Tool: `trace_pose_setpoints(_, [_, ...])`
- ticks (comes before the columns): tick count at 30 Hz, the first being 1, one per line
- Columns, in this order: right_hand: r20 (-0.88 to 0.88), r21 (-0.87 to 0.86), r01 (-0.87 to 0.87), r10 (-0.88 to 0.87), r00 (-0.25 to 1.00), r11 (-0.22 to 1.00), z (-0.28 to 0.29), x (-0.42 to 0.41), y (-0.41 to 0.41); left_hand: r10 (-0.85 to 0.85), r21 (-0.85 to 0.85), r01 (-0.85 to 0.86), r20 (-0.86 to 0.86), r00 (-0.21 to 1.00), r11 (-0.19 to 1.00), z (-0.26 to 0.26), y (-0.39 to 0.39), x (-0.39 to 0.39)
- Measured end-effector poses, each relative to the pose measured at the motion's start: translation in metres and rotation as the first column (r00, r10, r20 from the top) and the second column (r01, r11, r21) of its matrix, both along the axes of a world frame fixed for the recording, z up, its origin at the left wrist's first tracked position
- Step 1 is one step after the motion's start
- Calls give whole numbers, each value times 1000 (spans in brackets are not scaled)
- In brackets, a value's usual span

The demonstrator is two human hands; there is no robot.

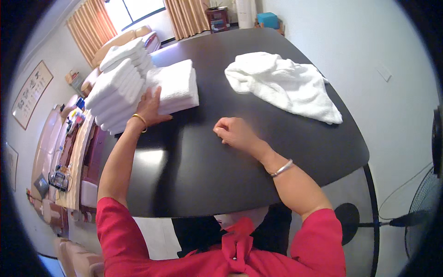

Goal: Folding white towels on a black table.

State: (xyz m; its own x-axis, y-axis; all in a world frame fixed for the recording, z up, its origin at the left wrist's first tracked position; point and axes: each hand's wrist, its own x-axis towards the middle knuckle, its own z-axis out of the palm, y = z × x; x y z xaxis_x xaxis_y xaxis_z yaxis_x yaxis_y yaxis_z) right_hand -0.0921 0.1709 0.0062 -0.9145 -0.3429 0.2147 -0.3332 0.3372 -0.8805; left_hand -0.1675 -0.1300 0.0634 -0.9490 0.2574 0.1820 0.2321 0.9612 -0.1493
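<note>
My left hand lies with its fingers spread at the front of a low stack of folded white towels. Its fingertips seem to touch the towels. Close on its left rises a taller stack of folded white towels, with another folded pile just behind. My right hand is over the middle of the dark table, fingers loosely curled in, and nothing shows in it. Beyond it, to the right, an unfolded white towel lies crumpled on the table.
The table's right edge runs close to a white wall. A standing fan is at the lower right. Left of the table are a long low table with various items and pale sofas. A turquoise box stands at the back.
</note>
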Motion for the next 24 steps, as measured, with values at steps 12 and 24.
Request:
trace_pose_setpoints(12, [-21, -15, -26, 25, 999, 1000, -13, -7, -3, -412, 29, 457, -388, 825, 889, 3, 111, 71])
trace_pose_setpoints(24, [274, -164, 24, 22, 962, 986, -15, -13, 0, -804, 794, 158, 547, 235, 587, 27, 192, -27])
